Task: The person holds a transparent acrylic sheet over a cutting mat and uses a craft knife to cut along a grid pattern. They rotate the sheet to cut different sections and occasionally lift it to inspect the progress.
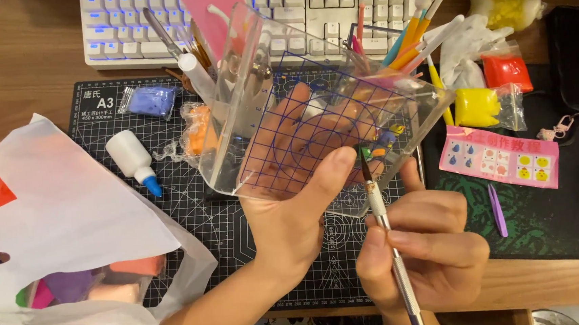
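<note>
While left hand [292,203] tilts gridded clear board [314,123], right hand [421,248] pens craft knife [383,224]

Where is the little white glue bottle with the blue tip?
The glue bottle lies on the black cutting mat, left of the clear gridded board, beside the white plastic bag.

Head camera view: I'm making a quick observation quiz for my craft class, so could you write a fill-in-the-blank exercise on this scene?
1. The left hand holds up a clear ____ board printed with a blue grid.
2. The right hand holds a craft ____ like a pen.
3. The small white glue bottle has a ____ tip.
4. Behind the cutting mat lies a white ____.

Missing words: plastic; knife; blue; keyboard
</note>
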